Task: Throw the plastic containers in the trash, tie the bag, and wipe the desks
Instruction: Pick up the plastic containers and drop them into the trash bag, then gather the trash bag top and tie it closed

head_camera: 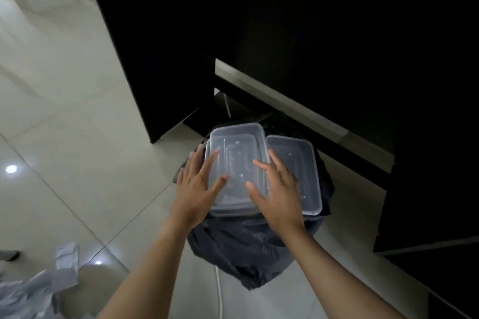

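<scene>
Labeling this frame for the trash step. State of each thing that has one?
left hand: open, fingers spread on the stack
right hand: open, fingers spread on the stack
stack: clear containers nested, on top of the bin, not sunk in
side container: open side up, tilted, beside the stack
bag: black, lining the bin, untied

Clear plastic containers sit on top of the trash bin's mouth, rectangular w/ rounded corners, open sides up. The stacked containers (237, 163) lie center-left, at least two nested (exact count can't be told), slightly offset from each other. A single container (298, 171) lies just beside them on the right, tilted, partly tucked under the stack's edge. The black trash bag (233, 248) lines the bin, its rim folded over the outside, loose and untied.
</scene>
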